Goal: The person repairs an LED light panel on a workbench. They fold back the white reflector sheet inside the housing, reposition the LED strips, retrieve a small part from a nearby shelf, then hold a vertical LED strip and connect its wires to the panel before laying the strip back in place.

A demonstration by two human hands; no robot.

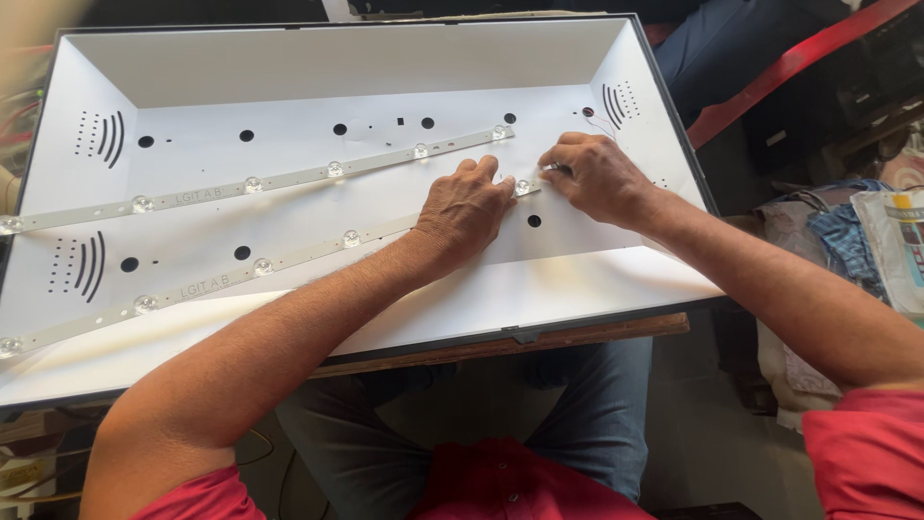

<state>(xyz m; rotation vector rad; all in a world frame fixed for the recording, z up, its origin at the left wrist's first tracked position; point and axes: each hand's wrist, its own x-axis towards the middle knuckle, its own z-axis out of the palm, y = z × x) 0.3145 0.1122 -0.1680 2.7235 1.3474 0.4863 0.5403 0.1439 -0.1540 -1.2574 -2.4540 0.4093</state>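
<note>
My left hand (467,207) presses flat on the lower LED strip (260,267). My right hand (597,176) pinches the strip's right end. The strip runs long, down-left across the white panel (289,58), away from both hands.

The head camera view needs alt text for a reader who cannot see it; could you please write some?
Seen from above, a person's left hand and right hand meet at the right end of the lower LED strip inside a white open display back panel. A second strip lies parallel above it. The panel rests on a wooden table.
</note>
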